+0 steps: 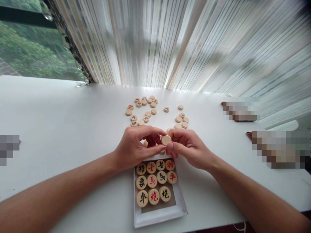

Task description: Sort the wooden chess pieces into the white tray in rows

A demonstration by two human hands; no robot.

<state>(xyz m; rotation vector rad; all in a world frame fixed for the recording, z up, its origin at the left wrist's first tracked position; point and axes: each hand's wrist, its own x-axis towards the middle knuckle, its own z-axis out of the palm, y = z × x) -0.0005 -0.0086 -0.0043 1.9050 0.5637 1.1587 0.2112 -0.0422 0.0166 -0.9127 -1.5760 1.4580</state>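
My left hand (pixel 138 142) and my right hand (pixel 187 145) meet above the far edge of a shallow white box (pixel 170 212). Between their fingertips is a round wooden Chinese chess piece (pixel 166 140), its blank face toward me. The left thumb and fingers close on it from one side, and the right thumb and fingers pinch its other side. In the box, several pieces lie face up in three rows, with red or black characters, such as a red cannon piece (pixel 154 196) and a black cannon piece (pixel 165 194). Behind my hands, some loose pieces are partly hidden.
Farther back on the white table (pixel 73 129) lie many loose pieces, some blank side up, like one piece (pixel 180 107) at the right of the spread. Striped curtains (pixel 145 42) hang along the back edge. Blurred-out items (pixel 279 149) lie at the right.
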